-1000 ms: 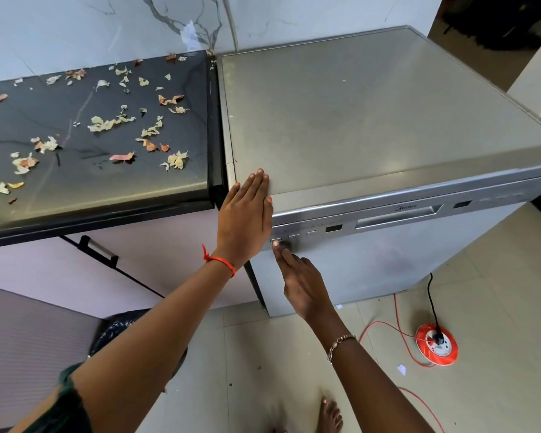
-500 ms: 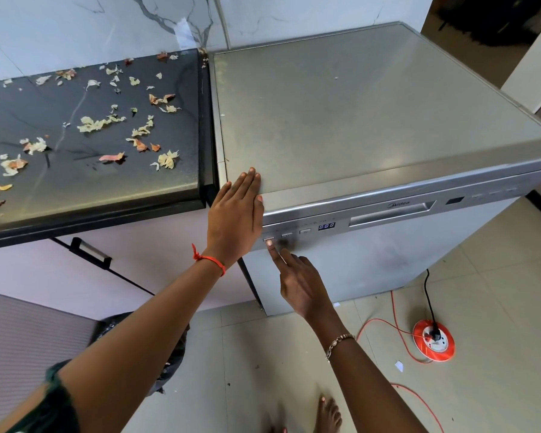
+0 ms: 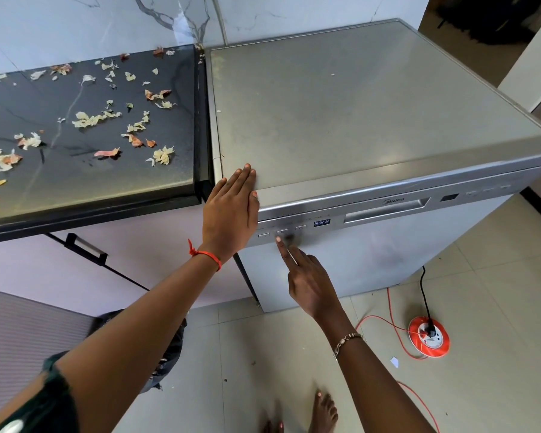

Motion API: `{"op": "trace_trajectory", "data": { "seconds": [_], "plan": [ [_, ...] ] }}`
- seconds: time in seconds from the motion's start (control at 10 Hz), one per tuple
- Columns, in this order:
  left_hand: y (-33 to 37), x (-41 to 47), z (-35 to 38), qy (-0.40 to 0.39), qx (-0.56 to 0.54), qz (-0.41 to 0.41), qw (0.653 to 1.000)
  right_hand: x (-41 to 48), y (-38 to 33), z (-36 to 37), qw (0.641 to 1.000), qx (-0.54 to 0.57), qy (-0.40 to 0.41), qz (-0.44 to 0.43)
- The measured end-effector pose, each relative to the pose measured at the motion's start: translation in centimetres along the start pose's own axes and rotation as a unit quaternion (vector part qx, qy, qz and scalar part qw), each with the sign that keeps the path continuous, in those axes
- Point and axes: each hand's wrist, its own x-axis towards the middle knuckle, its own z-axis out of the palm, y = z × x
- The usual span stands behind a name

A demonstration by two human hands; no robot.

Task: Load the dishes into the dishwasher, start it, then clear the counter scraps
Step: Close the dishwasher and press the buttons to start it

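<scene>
Hands at dishwasher — top, buttons.

Small display window on control strip of silver steel dishwasher: dark 1.0 s ago, lit with blue digits 888 from 0.5 s ago onward. Right hand, index fingertip: shifted from leftmost oblong button to just below second oblong button; contact with panel not resolvable.
</scene>
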Motion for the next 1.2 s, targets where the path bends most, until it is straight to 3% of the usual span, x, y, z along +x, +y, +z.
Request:
{"op": "trace_trajectory", "data": {
  "seconds": [0.2, 0.8, 1.2],
  "plan": [
    [0.1, 0.0, 0.0, -0.002, 0.005, -0.005, 1.000, 0.2, 0.1, -0.1, 0.999, -0.021, 0.039, 0.000],
    [0.0, 0.0, 0.2, 0.001, 0.002, 0.000, 1.000, 0.5, 0.3, -0.1, 0.999, -0.032, 0.042, -0.007],
    [-0.1, 0.0, 0.1, -0.010, -0.004, 0.002, 1.000, 0.4, 1.7, -2.4, 0.999, -0.021, 0.001, -0.027]
  ]
}}
